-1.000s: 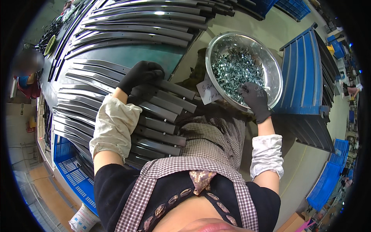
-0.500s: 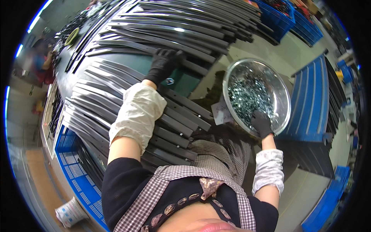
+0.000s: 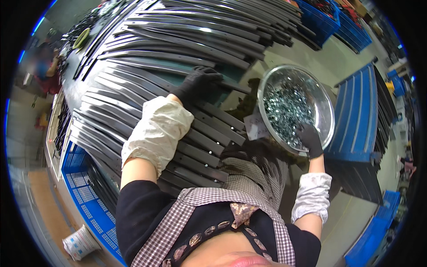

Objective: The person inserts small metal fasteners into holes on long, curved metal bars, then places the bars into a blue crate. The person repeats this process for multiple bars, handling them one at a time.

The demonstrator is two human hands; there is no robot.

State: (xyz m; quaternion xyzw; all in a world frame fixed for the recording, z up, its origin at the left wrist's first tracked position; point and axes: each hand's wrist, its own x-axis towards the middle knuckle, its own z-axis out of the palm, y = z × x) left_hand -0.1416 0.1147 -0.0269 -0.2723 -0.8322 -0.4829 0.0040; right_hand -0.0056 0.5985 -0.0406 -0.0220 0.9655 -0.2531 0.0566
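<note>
My left hand [image 3: 199,84], in a black glove, is closed round a long black strip [image 3: 236,87] whose end points right. The strip lies at the far edge of a near row of similar black strips [image 3: 202,144]; several of these carry a small shiny piece near the right end. My right hand [image 3: 310,139], also gloved in black, is inside a round metal bowl [image 3: 324,100], at the near side of a heap of small shiny metal pieces [image 3: 284,107]. Its fingers are bent together at the heap; what they pinch, if anything, is too small to make out.
A second group of black strips [image 3: 200,38] covers the far part of the table. Blue crates stand at the far right [image 3: 318,24] and left [image 3: 91,196]. A blue ribbed panel [image 3: 353,111] rises right of the bowl. Another person [image 3: 46,69] is at the far left.
My left hand has drawn a strip from the far group toward the near row, covering much of the green gap. In the bowl, my right hand has shifted slightly right.
</note>
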